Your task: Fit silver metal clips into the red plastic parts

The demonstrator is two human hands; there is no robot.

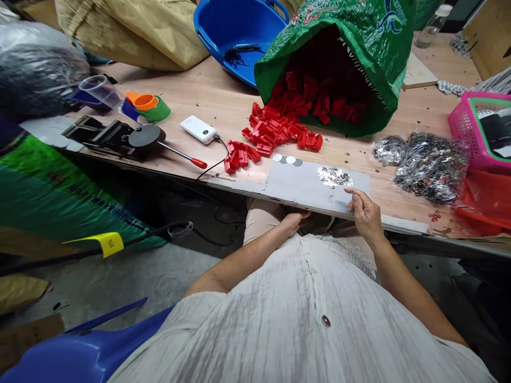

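Largest of all, the table [191, 96] runs across our view, its front edge just before our lap. Toward its far edge, a green sack [379, 48] lies with its mouth facing us, and red plastic pieces [271, 127] spill from it toward the front edge, their long axes pointing every way. At the front edge, we have a grey board [295, 183], its long axis running along that edge; well to its right sits a transparent bag [431, 167] of small dark parts.

Our right hand [366, 215] is over the board's right end, index finger reaching toward the far edge; we cannot tell whether finger and thumb pinch anything. Our left hand [291, 223] is low at the table's front edge, its fingers partly hidden, so its grip we cannot tell either.

The shiny metal pieces [334, 177] lie heaped right of the board's middle, near its far edge; the heap stretches sideways, roughly along that edge, while single pieces are too small to read. We judge the step in hand to be fingering these pieces; the next move calls for a fine fingertip pinch. Round discs [291, 159] line the board's far left corner.
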